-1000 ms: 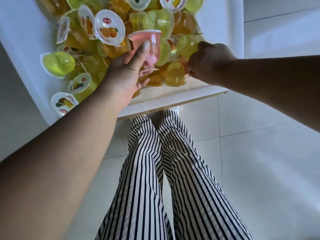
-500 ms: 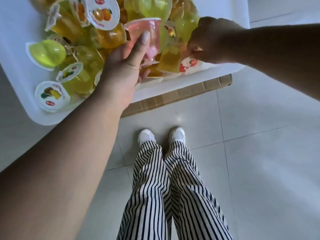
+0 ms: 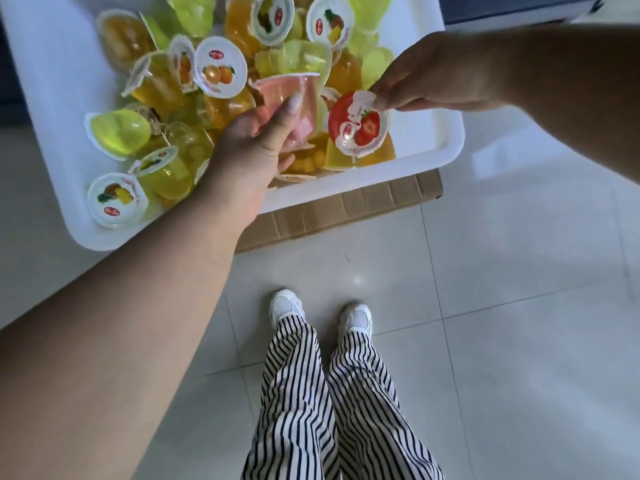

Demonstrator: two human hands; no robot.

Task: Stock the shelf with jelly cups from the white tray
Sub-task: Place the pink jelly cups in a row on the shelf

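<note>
Two hands work over the white tray (image 3: 446,147): left hand (image 3: 249,150) grips a pink jelly cup (image 3: 294,98), right hand (image 3: 433,77) pinches a strawberry-lidded cup (image 3: 358,128) by its tab.

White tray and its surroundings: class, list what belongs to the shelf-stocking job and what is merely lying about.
Belongs to the job:
white tray
pink jelly cup held by left hand
strawberry-lid jelly cup pinched by right hand
heap of yellow and orange jelly cups

Just lying about:
cardboard under the tray
tiled floor
</note>
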